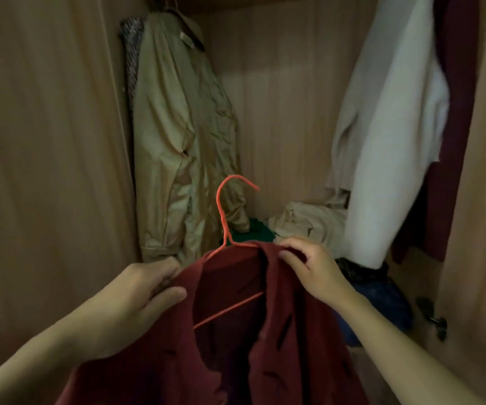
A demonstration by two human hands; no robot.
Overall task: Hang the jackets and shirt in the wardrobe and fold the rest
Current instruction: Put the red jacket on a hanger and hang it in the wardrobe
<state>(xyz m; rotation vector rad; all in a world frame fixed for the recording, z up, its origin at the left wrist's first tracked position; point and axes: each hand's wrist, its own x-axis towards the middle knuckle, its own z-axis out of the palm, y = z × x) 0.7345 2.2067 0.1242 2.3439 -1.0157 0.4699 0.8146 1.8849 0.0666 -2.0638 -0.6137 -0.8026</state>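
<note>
Fuzzy maroon jacket (279, 346), thin wire hanger (224, 217)

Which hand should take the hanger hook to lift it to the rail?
Probably right. The right hand pinches the dark red wool jacket at the collar, just beside the orange wire hanger neck; the left hand grips the far shoulder.

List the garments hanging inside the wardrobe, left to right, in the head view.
Patterned garment → beige jacket → white fleece garment → dark maroon garment.
</note>
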